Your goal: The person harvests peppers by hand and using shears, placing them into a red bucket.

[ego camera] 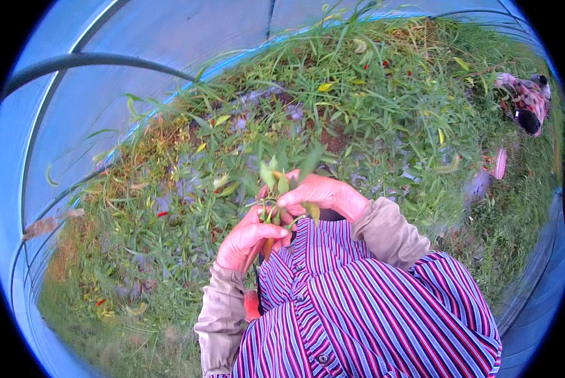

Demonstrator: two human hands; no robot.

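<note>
My left hand (254,234) is closed around several chili peppers (268,217), mostly green, held by their stems. One orange-brown pepper (268,248) hangs below its fingers. Close beside it, my right hand (322,191) pinches a leafy green sprig (282,184) between thumb and fingers, just above the peppers. The leaves at the top of the sprig are blurred. The fingertips of both hands partly overlap, so some of what lies between them is hidden. Both hands are in front of my striped shirt (358,302).
Dense pepper plants and grass (381,118) surround me, with scattered red peppers (162,214) among them. A blue plastic tunnel wall (122,28) with curved metal pipes (98,59) rises ahead and left. At the far right, a person in patterned clothing (530,101) is among the plants.
</note>
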